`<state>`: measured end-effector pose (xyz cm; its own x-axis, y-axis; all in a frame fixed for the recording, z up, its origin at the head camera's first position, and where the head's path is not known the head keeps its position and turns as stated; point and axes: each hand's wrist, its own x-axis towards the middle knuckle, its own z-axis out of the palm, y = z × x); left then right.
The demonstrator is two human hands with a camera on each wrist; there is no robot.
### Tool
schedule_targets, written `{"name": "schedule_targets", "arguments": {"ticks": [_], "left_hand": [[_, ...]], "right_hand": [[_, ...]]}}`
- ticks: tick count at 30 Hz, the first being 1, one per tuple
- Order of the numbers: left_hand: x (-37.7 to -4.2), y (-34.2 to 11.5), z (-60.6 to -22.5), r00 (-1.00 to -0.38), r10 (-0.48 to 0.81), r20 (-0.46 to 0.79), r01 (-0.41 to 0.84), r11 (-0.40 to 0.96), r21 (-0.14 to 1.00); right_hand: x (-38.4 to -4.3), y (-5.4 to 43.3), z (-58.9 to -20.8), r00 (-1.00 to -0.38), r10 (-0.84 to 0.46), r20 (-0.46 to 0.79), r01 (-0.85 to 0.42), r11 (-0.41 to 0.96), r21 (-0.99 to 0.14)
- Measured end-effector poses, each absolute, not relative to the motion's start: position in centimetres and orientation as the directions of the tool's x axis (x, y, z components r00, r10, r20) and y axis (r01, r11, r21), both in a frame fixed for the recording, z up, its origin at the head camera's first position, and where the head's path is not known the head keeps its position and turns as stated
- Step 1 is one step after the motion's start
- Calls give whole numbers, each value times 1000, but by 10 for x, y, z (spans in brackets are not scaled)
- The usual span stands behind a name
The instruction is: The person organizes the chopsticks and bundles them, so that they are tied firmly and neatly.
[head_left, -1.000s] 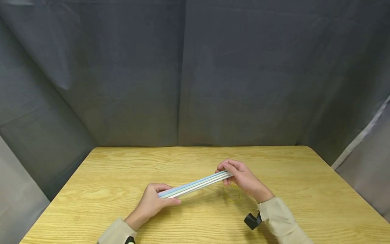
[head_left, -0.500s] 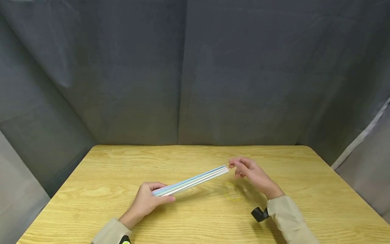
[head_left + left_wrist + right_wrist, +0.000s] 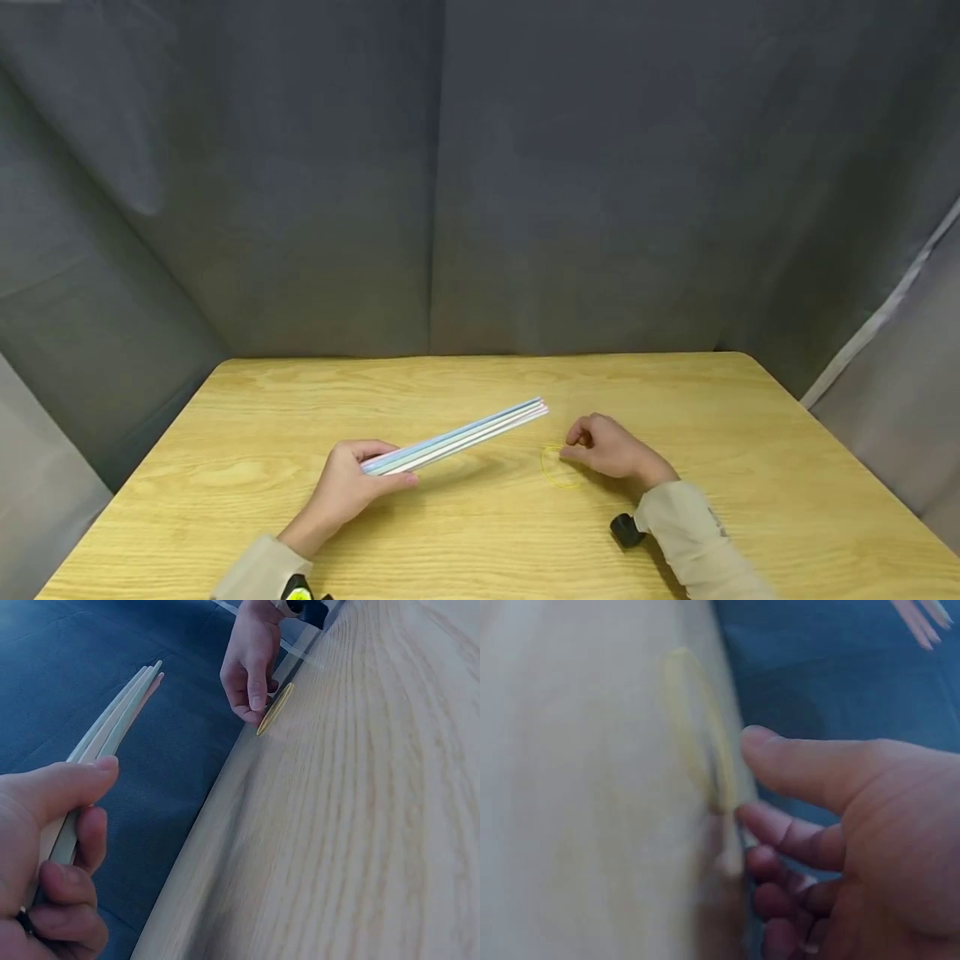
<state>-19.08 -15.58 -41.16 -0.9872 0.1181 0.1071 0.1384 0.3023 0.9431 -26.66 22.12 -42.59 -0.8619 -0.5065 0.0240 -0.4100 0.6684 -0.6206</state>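
My left hand [image 3: 348, 483] grips one end of a bundle of long thin pastel sticks [image 3: 465, 435], blue, pale green, white and pink. Thumb on one side and fingers curled on the other, it holds them above the table, free ends slanting up to the right. In the left wrist view those ends fan apart slightly [image 3: 124, 709]. A thin yellow rubber band [image 3: 543, 467] lies on the table as a loop. Right at its edge is my right hand [image 3: 611, 450], low over the wood. The right wrist view has its thumb and index finger apart, the index fingertip beside the band [image 3: 676, 712].
The wood-grain table [image 3: 262, 425] spreads under both hands. Dark grey curtains [image 3: 315, 208] hang behind it and at its sides. A black wrist device [image 3: 626, 530] sticks out from the right sleeve.
My right hand has let go of the sticks' far end and come down to the rubber band. The left hand has shifted a little left with the bundle.
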Motion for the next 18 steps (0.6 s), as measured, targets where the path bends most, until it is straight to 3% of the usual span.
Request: {"name": "schedule_targets", "arguments": {"ticks": [8,12,18], "left_hand": [[-188,-158,-412,-985,144,94,135,304,943],[-190,-160,-414,-987,133,95,133,314,940],[-190,-162,-415,-982,151,115,158,316,935]], "right_hand": [[-259,207,-431,-883,-470,3,-409,765,-497],[-258,206,-429,-864,-503,16,-435,730,-527],[-259,210,-426,-839,-527,136,-496,637,-590]]}}
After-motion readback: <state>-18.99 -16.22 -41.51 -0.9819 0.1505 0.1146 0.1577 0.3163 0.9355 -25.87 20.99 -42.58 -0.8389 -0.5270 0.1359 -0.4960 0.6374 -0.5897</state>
